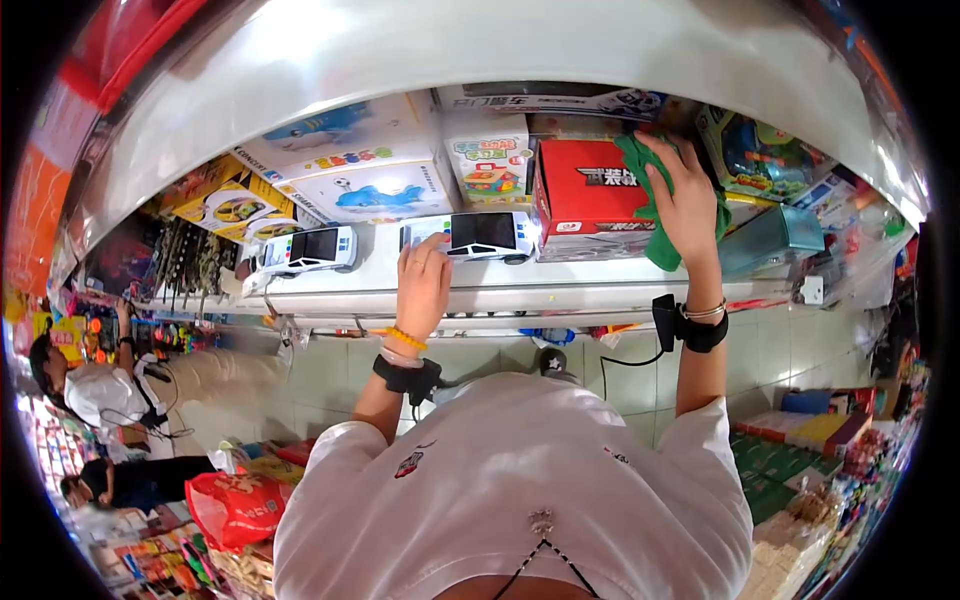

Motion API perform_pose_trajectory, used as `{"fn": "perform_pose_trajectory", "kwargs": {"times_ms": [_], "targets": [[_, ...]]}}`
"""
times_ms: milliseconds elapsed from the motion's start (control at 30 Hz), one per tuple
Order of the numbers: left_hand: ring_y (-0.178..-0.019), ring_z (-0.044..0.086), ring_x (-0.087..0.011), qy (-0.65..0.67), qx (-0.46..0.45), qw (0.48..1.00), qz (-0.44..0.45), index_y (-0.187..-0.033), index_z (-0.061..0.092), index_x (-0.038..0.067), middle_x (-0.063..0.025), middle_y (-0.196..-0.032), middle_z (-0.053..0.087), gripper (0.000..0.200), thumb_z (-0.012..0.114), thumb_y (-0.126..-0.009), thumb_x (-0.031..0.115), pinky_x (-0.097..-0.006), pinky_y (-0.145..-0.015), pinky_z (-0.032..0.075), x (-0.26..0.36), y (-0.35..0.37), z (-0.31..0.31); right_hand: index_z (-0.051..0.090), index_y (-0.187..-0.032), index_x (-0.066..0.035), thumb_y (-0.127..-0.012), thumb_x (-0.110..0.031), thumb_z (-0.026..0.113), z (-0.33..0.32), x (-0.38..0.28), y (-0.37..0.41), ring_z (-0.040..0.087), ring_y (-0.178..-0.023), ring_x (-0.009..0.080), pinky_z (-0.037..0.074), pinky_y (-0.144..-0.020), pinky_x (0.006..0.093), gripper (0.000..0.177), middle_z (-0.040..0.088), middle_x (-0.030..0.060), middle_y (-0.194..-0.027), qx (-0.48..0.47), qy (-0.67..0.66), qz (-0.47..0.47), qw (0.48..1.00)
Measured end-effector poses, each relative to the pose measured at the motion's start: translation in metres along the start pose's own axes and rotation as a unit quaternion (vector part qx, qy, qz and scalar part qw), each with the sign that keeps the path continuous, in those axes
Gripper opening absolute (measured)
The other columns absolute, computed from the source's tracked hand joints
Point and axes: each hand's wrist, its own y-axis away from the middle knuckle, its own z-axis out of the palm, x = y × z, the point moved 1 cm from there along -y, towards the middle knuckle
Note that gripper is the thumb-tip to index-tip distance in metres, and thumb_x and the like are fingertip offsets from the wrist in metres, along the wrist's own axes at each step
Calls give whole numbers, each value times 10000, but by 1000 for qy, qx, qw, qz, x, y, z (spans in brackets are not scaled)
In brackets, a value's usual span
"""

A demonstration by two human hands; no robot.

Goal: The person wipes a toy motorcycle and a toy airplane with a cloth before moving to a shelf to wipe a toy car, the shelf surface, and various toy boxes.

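Note:
On a white shelf [380, 283], my left hand [424, 285] rests its fingertips at the rear end of a white toy car [485, 235] with dark windows. A similar toy car [308, 250] stands farther left. My right hand [688, 207] presses a green cloth [663, 245] against the right side of a red box [583, 190]. Its fingers are spread over the cloth, and part of the cloth hangs over the box's front edge. The red box stands just right of the nearer car.
Behind the cars stand white boxes with blue pictures [375, 190] and a colourful toy box [490, 165]. Right of the cloth is a teal box [775, 240]. A red bag [235, 510] lies lower left. Two other people [100, 395] are at the left.

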Motion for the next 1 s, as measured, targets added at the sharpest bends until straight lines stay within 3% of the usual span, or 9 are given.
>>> {"fn": "perform_pose_trajectory", "kwargs": {"times_ms": [200,1000], "targets": [[-1014,513,-337,30,-15,999,-4,-871,547,31,-129,-1152,539,91,609,-805,25,-441,-898,391,2,-14,0,590,-1203,-227,-882,-152,566,2,2,-1,579,-939,353,471,-800,420,330,569,129,-1080,18,-7,-22,1000],[-1062,509,-303,31,-13,999,22,-870,519,40,-134,-1284,494,102,602,-828,-1,-411,-932,370,0,-6,5,580,-1216,-255,-898,-181,552,3,4,2,584,-948,325,470,-830,417,327,561,87,-1081,14,3,-7,1000]]}}
